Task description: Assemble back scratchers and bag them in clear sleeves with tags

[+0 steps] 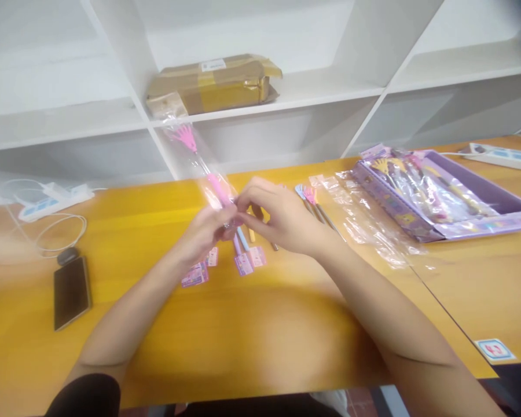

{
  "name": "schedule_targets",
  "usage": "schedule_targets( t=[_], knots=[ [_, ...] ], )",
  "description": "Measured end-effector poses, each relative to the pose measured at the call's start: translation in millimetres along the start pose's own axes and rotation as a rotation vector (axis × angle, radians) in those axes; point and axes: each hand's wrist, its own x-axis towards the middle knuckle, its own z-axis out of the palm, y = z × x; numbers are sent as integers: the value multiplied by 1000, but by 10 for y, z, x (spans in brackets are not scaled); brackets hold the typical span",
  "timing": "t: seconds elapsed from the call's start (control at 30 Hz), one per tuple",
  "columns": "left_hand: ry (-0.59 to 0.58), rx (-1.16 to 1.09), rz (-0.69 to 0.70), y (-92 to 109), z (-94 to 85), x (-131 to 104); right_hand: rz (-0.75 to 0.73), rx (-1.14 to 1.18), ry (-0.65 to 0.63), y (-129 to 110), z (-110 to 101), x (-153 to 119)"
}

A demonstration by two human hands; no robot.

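A pink hand-shaped back scratcher (185, 138) in a clear plastic sleeve slants up and away over the table's far edge. My left hand (206, 233) is closed around the sleeve's near end. Against it, my right hand (278, 217) pinches at the same end; whatever lies between its fingertips is too small to make out. Beneath my hands lie printed cards (244, 264) and coloured handles (242, 238), partly covered. Blue and pink scratcher heads (310, 196) on metal rods rest just right of my right hand.
Clear empty sleeves (364, 223) lie beside a purple box (443, 229) of wrapped scratchers at right. A phone (72, 292), a cable and a power strip (56, 202) are at left. A taped carton (212, 87) stands on the white shelf (321, 87) behind the table (260, 336).
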Motion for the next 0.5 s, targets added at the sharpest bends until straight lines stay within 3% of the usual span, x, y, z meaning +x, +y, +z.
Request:
schedule_targets(
  t=[0.23, 0.37, 0.5],
  knots=[
    [-67, 250, 14, 41, -85, -15, 72, -4, 39, 60, 7, -6],
    [-72, 328, 10, 89, -75, -26, 199, 71, 87, 100, 4, 8],
    [-162, 356, 9, 133, -55, -68, 251, 150, -18, 120, -44, 15]
  ],
)
